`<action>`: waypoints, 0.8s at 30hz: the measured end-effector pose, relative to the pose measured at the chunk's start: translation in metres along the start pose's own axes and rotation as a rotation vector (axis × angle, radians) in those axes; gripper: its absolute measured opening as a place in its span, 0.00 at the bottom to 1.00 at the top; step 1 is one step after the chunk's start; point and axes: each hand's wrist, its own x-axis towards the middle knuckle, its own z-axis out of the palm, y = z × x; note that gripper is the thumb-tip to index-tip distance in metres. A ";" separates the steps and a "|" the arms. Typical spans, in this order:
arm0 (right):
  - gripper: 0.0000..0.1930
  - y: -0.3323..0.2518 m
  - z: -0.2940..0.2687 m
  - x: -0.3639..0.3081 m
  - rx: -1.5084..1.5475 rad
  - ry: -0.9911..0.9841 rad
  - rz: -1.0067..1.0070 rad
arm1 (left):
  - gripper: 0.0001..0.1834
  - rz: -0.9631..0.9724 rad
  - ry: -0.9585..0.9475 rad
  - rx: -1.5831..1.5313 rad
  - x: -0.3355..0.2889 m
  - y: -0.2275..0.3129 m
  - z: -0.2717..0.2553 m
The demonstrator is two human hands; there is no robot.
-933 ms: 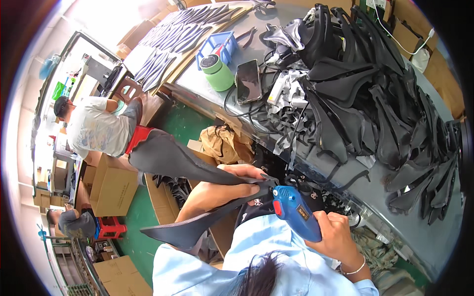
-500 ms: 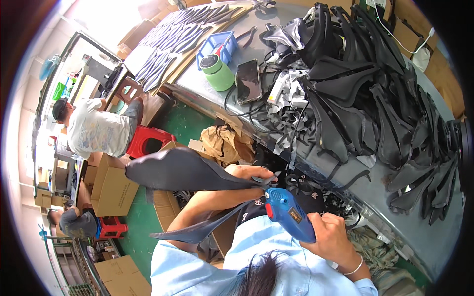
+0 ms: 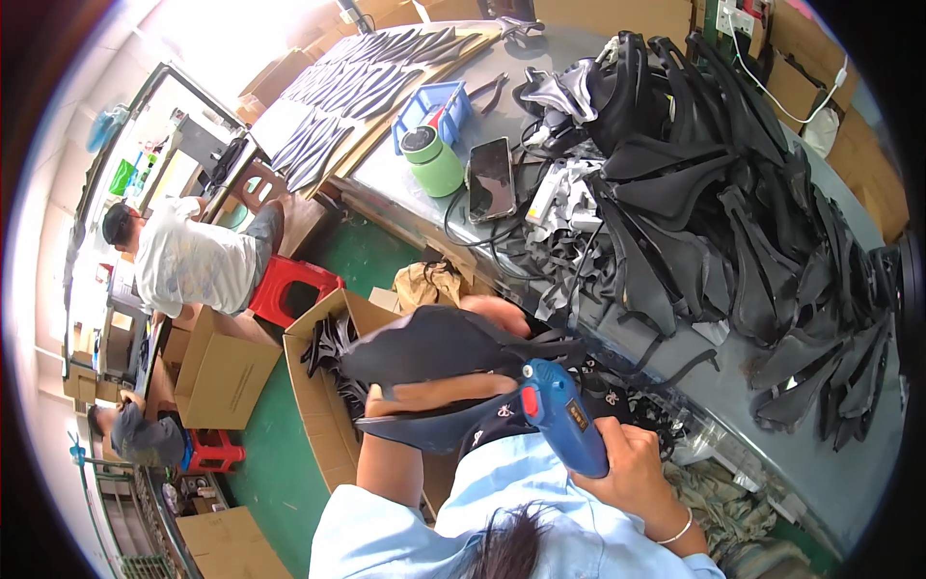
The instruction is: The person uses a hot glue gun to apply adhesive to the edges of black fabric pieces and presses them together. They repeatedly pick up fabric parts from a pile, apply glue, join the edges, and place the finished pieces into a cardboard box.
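My left hand (image 3: 497, 314) is blurred at the far edge of a black bicycle saddle cover (image 3: 424, 343), gripping it. The cover has two long lobes with a gap between them; skin of my left arm or hand shows through the gap. My right hand (image 3: 632, 468) is closed round the handle of blue cordless electric shears (image 3: 562, 410) with a red button and a small display. The shears' head points at the cover's right end; their blades are hidden there. More black saddle covers (image 3: 666, 179) lie heaped on the metal table to the right.
On the metal table (image 3: 762, 425) are grey scraps (image 3: 564, 198), a phone (image 3: 492, 180), a green flask (image 3: 431, 162), a blue basket (image 3: 434, 111) and pliers (image 3: 490, 92). A cardboard box (image 3: 323, 439) holding black pieces stands left. Two people sit on red stools (image 3: 294, 289).
The saddle cover has moved right and turned, its lobes now nearer each other. My left arm has shifted with it, uncovering the box of black pieces. The shears stay close by.
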 end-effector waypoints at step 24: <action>0.20 -0.011 -0.003 0.006 0.197 0.052 0.050 | 0.20 0.478 0.702 -0.535 -0.001 -0.028 0.072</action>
